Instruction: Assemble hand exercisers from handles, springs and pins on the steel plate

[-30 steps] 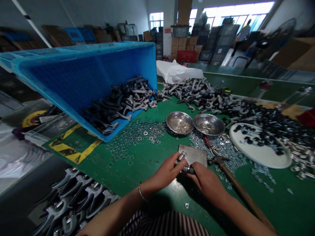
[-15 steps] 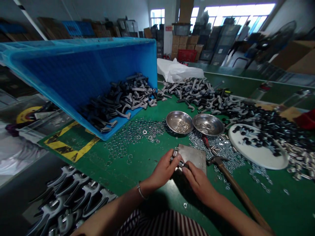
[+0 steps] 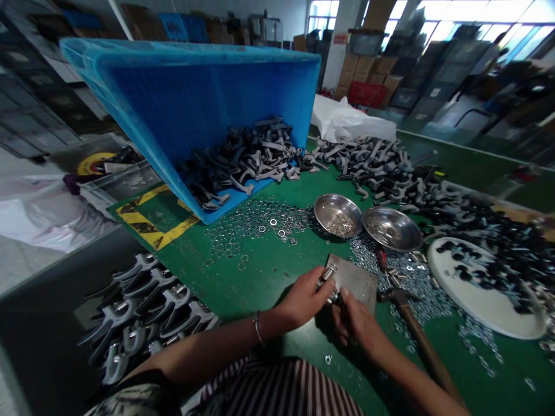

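Observation:
My left hand (image 3: 309, 296) is closed on a small metal part (image 3: 330, 273) whose ribbed silver end, like a screw thread or coil, pokes up between thumb and fingers. My right hand (image 3: 356, 319) pinches the same part from the other side; its fingers partly hide the lower end. Both hands are above the near edge of a flat steel plate (image 3: 353, 283) on the green table. Just right of the plate lies a hammer (image 3: 418, 332) with a wooden handle. Behind it, a red-handled tool (image 3: 381, 259) rests among small nuts.
A tipped blue crate (image 3: 208, 86) holds grey and black levers, with more heaped behind. Loose rings (image 3: 260, 228), two steel bowls (image 3: 332, 202) (image 3: 392, 216) and a white tray (image 3: 477, 312) of black-headed screws lie on the table. Lever assemblies (image 3: 147, 306) stand at lower left.
The view has turned left, so the scene sits further right. Both hands stay together on the metal part, whose ribbed end now leans more to the right.

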A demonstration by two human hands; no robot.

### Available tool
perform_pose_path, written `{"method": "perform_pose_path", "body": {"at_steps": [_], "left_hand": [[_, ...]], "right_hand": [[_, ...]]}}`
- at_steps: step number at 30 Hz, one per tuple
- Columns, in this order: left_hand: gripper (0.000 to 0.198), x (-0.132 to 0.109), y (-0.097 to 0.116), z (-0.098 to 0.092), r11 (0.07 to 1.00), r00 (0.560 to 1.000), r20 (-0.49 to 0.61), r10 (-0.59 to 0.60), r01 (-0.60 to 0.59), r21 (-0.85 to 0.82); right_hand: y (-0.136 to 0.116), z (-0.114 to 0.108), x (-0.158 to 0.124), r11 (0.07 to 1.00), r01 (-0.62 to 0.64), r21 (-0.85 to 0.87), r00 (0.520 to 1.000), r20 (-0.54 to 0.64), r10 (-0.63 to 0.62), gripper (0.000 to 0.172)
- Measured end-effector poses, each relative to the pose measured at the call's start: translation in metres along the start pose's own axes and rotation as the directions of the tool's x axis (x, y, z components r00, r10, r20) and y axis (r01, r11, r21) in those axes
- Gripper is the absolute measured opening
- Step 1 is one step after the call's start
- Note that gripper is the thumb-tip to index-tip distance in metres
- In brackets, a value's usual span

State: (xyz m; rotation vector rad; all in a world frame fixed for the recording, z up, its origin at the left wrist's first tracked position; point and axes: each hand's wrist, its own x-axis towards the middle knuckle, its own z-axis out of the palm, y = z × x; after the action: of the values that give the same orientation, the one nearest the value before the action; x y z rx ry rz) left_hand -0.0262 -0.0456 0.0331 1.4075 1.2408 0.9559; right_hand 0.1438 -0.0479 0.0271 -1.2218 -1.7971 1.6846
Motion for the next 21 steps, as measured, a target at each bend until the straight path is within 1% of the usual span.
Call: {"method": "perform_pose_path", "body": {"at_steps": [1,2,3,4,5,6,7,8,9,10,11,12,13,14,15,16,17,18,19,20,21], "left_hand": [[0.016,0.001,-0.001,-0.002,0.989,0.995,-0.004,0.099,-0.098,0.111],[0.015,0.002,-0.003,-0.005,0.967,0.985,0.016,0.170,-0.170,0.191],[0.016,0.003,-0.005,-0.008,0.951,0.979,0.041,0.202,-0.206,0.232],[0.018,0.004,-0.008,-0.010,0.950,0.979,0.052,0.195,-0.202,0.238],[0.020,0.005,-0.011,-0.012,0.961,0.986,0.045,0.160,-0.166,0.221],[0.022,0.006,-0.014,-0.014,0.975,0.993,0.025,0.112,-0.114,0.192],[0.024,0.006,-0.015,-0.014,0.985,0.998,0.004,0.066,-0.066,0.158],[0.024,0.005,-0.016,-0.014,0.991,0.999,-0.015,0.033,-0.030,0.127],[0.025,0.005,-0.016,-0.014,0.994,0.999,-0.032,0.016,-0.012,0.106],[0.025,0.004,-0.015,-0.014,0.995,0.999,-0.043,0.021,-0.016,0.101],[0.025,0.003,-0.014,-0.013,0.992,0.998,-0.049,0.047,-0.041,0.116],[0.025,0.001,-0.012,-0.013,0.986,0.995,-0.040,0.088,-0.081,0.144],[0.024,0.000,-0.011,-0.014,0.975,0.990,-0.012,0.138,-0.134,0.177],[0.023,-0.001,-0.010,-0.014,0.959,0.982,0.033,0.187,-0.190,0.209],[0.023,-0.002,-0.010,-0.014,0.943,0.971,0.082,0.224,-0.237,0.234],[0.022,-0.003,-0.010,-0.014,0.934,0.965,0.113,0.236,-0.257,0.248],[0.022,-0.002,-0.010,-0.013,0.938,0.968,0.117,0.221,-0.243,0.247],[0.023,-0.002,-0.010,-0.012,0.951,0.978,0.092,0.188,-0.204,0.232],[0.024,-0.002,-0.010,-0.011,0.966,0.988,0.049,0.150,-0.157,0.205],[0.024,-0.001,-0.009,-0.010,0.976,0.992,0.008,0.126,-0.126,0.175],[0.024,0.000,-0.007,-0.009,0.980,0.991,-0.005,0.133,-0.130,0.154]], "right_hand": [[0.004,0.008,0.000,0.965,-0.102,0.240,0.994,0.070,0.088,0.064],[0.006,0.013,0.000,0.898,-0.195,0.393,0.977,0.163,0.141,0.066],[0.007,0.015,-0.001,0.854,-0.263,0.448,0.955,0.246,0.164,0.068],[0.006,0.015,-0.002,0.863,-0.282,0.420,0.945,0.278,0.173,0.070],[0.004,0.011,-0.003,0.913,-0.248,0.323,0.954,0.247,0.172,0.068],[0.001,0.007,-0.005,0.970,-0.171,0.173,0.979,0.141,0.147,0.064],[-0.001,0.002,-0.006,0.997,-0.081,-0.013,0.997,-0.001,0.081,0.059],[-0.004,-0.002,-0.007,0.981,-0.012,-0.192,0.991,-0.136,-0.015,0.054],[-0.005,-0.004,-0.007,0.948,0.024,-0.319,0.969,-0.225,-0.101,0.051],[-0.006,-0.005,-0.007,0.932,0.032,-0.360,0.954,-0.267,-0.136,0.048],[-0.006,-0.004,-0.008,0.951,0.023,-0.310,0.963,-0.248,-0.104,0.047],[-0.006,-0.002,-0.008,0.982,-0.014,-0.186,0.987,-0.159,-0.016,0.049],[-0.005,0.001,-0.008,0.995,-0.088,-0.035,0.996,-0.026,0.087,0.054],[-0.004,0.003,-0.009,0.979,-0.182,0.091,0.979,0.114,0.172,0.060],[-0.003,0.005,-0.009,0.955,-0.254,0.156,0.953,0.209,0.220,0.065],[-0.003,0.006,-0.010,0.950,-0.271,0.153,0.946,0.223,0.233,0.066],[-0.003,0.006,-0.011,0.969,-0.228,0.095,0.966,0.150,0.212,0.063],[-0.003,0.005,-0.011,0.988,-0.151,-0.001,0.988,0.017,0.151,0.058],[-0.004,0.004,-0.012,0.992,-0.081,-0.095,0.990,-0.119,0.070,0.053],[-0.005,0.003,-0.013,0.989,-0.047,-0.143,0.979,-0.205,0.017,0.050],[-0.005,0.002,-0.014,0.992,-0.050,-0.119,0.975,-0.222,0.023,0.050]]}}
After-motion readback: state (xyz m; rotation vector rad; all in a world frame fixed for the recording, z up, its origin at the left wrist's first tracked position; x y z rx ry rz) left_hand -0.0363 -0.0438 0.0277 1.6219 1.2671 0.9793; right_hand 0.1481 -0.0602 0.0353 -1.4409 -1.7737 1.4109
